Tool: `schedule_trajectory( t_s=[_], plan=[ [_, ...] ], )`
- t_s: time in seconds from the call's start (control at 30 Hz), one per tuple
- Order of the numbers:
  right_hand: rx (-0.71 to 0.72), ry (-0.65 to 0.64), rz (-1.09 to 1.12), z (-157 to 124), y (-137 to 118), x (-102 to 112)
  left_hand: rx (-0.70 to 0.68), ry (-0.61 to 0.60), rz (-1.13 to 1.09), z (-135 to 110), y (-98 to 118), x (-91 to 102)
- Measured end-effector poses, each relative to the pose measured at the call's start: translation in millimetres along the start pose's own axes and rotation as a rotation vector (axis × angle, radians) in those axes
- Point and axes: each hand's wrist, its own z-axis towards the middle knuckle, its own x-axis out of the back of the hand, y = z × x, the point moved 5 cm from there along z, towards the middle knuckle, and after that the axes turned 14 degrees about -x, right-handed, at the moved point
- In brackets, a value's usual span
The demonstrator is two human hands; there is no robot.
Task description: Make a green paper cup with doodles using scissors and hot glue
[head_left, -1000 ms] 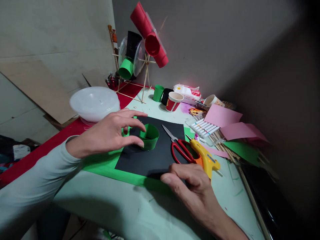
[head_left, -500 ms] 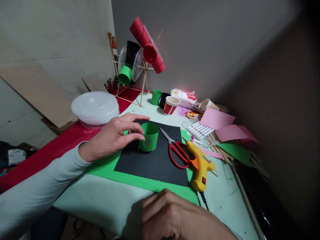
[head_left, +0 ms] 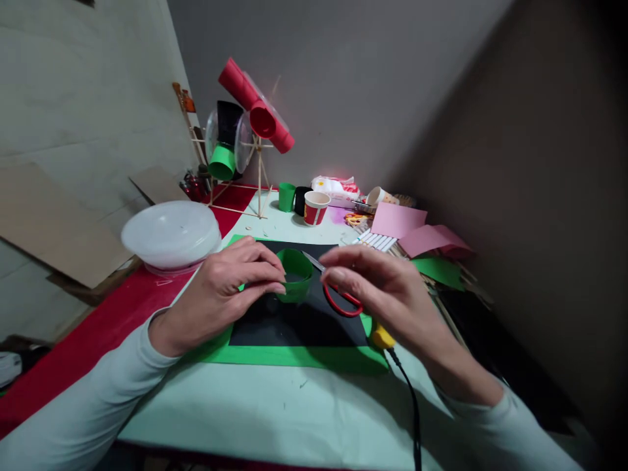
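My left hand (head_left: 235, 281) pinches the near left rim of a green paper cup (head_left: 296, 292) between thumb and fingers. The cup is over a black paper sheet (head_left: 294, 330), which lies on larger green sheets (head_left: 289, 358). My right hand (head_left: 377, 288), thumb and fingers apart, hovers just right of the cup and holds nothing. Below its fingertips are red-handled scissors (head_left: 342, 307), their blades partly covered. Most of a yellow glue gun (head_left: 383, 337) is hidden behind the right hand; its black cord runs toward the front edge.
At the back left stands a stick frame (head_left: 260, 176) bearing red tubes (head_left: 240, 88) and a green-and-black tube. White plastic bowls (head_left: 171, 229) sit on the left. Behind are a green cup (head_left: 286, 197) and a red-and-white cup (head_left: 316, 209). Pink paper (head_left: 400, 219) and markers lie at right.
My right hand has risen from the front edge to beside the green cup, passing over the glue gun. My left hand has closed on the cup's rim. The view has shifted.
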Motion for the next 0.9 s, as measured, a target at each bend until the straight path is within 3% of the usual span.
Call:
schedule_trajectory(
  t_s=[0.1, 0.3, 0.43, 0.67, 0.77, 0.9],
  plan=[
    [0.086, 0.049, -0.212, 16.2, -13.2, -0.6, -0.078, -0.069, 0.018, 0.3, 7.4, -3.2],
    [0.324, -0.147, -0.705, 32.5, -24.0, -37.3, -0.151, -0.157, 0.052, -0.8, 12.1, -10.3],
    [0.375, -0.129, -0.863, 33.1, -20.8, -43.3, -0.119, -0.15, 0.002, -0.6, 12.1, -10.0],
    [0.362, -0.173, -0.831, 29.1, -7.5, -44.2, -0.115, -0.135, -0.024, -1.7, 8.2, -11.4],
    [0.263, -0.164, -0.685, 31.2, -1.8, -38.9, -0.078, -0.107, -0.049, -2.5, 4.6, -15.4],
    [0.089, -0.095, -0.454, 40.9, 5.8, -18.6, 0.092, 0.071, -0.099, -4.3, 0.1, -15.1]
  ],
)
